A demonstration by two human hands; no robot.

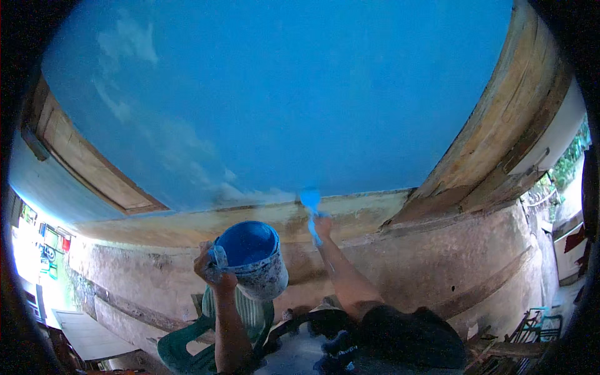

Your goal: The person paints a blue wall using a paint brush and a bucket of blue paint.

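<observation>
My left hand is closed on the rim of a paint-spattered bucket and holds it tilted. Blue paint coats the inside. To the right, my right hand grips a paintbrush smeared with blue, its bristle end up at the lower border of the blue wall. Blue paint also streaks the right fingers and wrist. Whitish patches show through the blue at the left. Whether the bristles touch the wall is hard to tell.
A green plastic chair stands below the bucket. A wooden-framed panel is on the left and a worn wooden frame on the right. Rough bare wall runs below the blue. A pale flat surface lies at lower left.
</observation>
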